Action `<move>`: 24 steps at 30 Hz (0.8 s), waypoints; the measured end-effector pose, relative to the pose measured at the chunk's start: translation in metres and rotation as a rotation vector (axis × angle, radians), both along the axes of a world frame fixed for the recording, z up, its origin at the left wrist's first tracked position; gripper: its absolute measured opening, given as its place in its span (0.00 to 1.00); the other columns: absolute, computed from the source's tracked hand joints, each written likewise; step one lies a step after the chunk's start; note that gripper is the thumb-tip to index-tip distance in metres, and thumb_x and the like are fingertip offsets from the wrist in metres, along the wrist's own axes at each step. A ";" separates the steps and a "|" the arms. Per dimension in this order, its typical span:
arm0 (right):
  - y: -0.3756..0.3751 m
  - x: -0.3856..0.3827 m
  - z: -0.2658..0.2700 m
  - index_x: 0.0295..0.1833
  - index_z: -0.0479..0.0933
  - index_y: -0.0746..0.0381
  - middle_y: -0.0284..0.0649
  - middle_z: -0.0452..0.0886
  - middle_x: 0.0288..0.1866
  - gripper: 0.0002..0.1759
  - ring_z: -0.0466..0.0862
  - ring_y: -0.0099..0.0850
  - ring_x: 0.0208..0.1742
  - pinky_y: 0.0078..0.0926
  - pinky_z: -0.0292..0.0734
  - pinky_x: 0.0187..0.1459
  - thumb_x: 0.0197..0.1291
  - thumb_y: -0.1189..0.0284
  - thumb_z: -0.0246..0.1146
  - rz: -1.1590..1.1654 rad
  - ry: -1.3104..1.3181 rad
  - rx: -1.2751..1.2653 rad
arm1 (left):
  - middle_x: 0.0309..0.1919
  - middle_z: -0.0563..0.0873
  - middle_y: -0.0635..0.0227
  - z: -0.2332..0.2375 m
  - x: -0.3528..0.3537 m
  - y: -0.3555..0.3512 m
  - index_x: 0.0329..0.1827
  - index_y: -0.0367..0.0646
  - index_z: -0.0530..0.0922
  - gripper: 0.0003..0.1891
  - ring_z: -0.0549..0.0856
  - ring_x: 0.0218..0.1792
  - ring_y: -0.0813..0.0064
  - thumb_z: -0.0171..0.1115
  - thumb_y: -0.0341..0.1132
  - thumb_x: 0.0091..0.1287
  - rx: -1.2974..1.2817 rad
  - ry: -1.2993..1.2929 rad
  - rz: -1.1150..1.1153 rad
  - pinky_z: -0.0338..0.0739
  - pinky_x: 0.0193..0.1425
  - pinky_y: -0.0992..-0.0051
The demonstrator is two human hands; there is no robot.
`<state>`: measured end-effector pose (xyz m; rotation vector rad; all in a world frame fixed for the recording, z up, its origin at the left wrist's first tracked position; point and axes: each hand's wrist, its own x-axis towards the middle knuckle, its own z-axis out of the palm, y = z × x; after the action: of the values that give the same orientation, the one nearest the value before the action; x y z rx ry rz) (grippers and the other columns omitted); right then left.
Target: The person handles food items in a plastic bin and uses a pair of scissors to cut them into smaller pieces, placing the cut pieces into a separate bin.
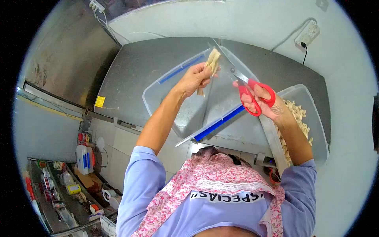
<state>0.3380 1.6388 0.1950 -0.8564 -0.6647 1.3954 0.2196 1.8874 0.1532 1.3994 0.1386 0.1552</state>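
Note:
My left hand (pixel 196 79) is closed around a pale, folded strip (pixel 213 61) that looks like a soft, flat food piece; one end sticks up above the fingers and another part hangs below. In my right hand (pixel 262 100) is a pair of scissors (pixel 242 78) with red handles, its blades spread apart and pointing up and left, just right of the strip. Both hands are above a clear plastic lid with blue clips (pixel 219 128) on the grey metal table. Under my right forearm stands a clear plastic bin (pixel 323 136) holding many small cut pale pieces (pixel 297 114).
The grey metal table (pixel 138 65) meets a white wall behind. A power strip (pixel 307 33) with a plugged cord hangs on that wall at right. At lower left, a shelf (pixel 47 197) carries assorted packets and tape. A steel cabinet (pixel 67 51) stands at left.

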 end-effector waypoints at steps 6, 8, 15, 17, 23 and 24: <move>-0.016 0.006 -0.011 0.65 0.66 0.66 0.28 0.70 0.28 0.31 0.68 0.16 0.23 0.15 0.64 0.24 0.63 0.59 0.65 -0.074 -0.085 -0.145 | 0.41 0.82 0.69 -0.012 -0.003 -0.003 0.55 0.42 0.74 0.15 0.67 0.23 0.88 0.51 0.43 0.75 -0.186 0.144 -0.096 0.63 0.24 0.87; -0.021 0.006 -0.012 0.66 0.66 0.65 0.28 0.71 0.29 0.29 0.69 0.17 0.23 0.15 0.64 0.25 0.64 0.63 0.63 -0.140 -0.173 -0.221 | 0.42 0.82 0.66 -0.013 -0.003 -0.001 0.56 0.42 0.72 0.16 0.69 0.23 0.86 0.47 0.44 0.76 -0.285 0.195 -0.094 0.69 0.25 0.86; -0.057 0.017 0.000 0.67 0.66 0.62 0.29 0.72 0.30 0.32 0.71 0.17 0.27 0.13 0.64 0.27 0.55 0.68 0.62 0.080 -0.510 -0.438 | 0.45 0.80 0.65 -0.005 -0.005 0.000 0.62 0.41 0.68 0.30 0.73 0.28 0.84 0.30 0.56 0.77 -0.478 0.304 -0.130 0.76 0.29 0.84; -0.062 0.017 0.002 0.66 0.67 0.62 0.30 0.72 0.31 0.32 0.71 0.17 0.26 0.13 0.64 0.27 0.53 0.70 0.61 0.143 -0.539 -0.496 | 0.47 0.80 0.66 -0.009 -0.004 0.005 0.64 0.42 0.68 0.31 0.75 0.31 0.82 0.29 0.57 0.76 -0.474 0.316 -0.166 0.77 0.30 0.82; -0.056 0.028 -0.009 0.63 0.71 0.60 0.29 0.74 0.34 0.29 0.74 0.16 0.33 0.13 0.67 0.33 0.57 0.63 0.66 0.174 -0.487 -0.519 | 0.51 0.77 0.66 -0.004 0.001 -0.002 0.65 0.41 0.68 0.34 0.75 0.34 0.81 0.28 0.60 0.75 -0.420 0.344 -0.212 0.77 0.31 0.82; -0.054 0.029 -0.008 0.63 0.71 0.61 0.29 0.74 0.34 0.30 0.74 0.16 0.33 0.13 0.67 0.34 0.56 0.63 0.67 0.178 -0.507 -0.514 | 0.52 0.78 0.64 -0.002 0.002 -0.003 0.65 0.40 0.68 0.36 0.76 0.34 0.81 0.26 0.62 0.73 -0.437 0.354 -0.229 0.77 0.30 0.83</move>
<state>0.3668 1.5845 0.1867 -1.6255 -0.7877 1.5482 0.2216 1.8841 0.1511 0.9855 0.2857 -0.3012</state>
